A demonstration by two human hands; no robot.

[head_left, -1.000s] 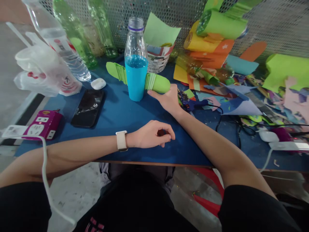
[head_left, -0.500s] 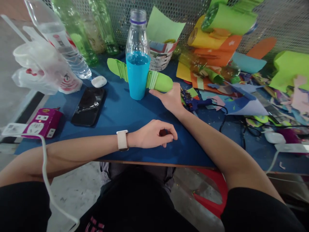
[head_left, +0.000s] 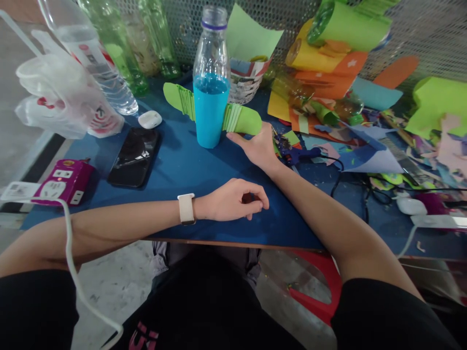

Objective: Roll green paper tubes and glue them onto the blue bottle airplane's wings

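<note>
A clear bottle with a purple ring at its neck and blue paper round its lower half stands on the table. Pleated green paper wings stick out on both sides of it. My right hand is at the right wing, its thumb below the paper near the bottle's base and its other fingers hidden behind the wing. Loosely curled, my left hand rests on the table nearer to me, with a pale-banded watch at the wrist and nothing visible in its fingers.
On the left are a phone, a white earbud case, a purple power socket and plastic cups in a bag. A woven basket stands behind. Paper scraps, cables and a blue glue gun crowd the right.
The view has shifted a little. The bottle's neck leans slightly more to the right. My two hands have hardly moved.
</note>
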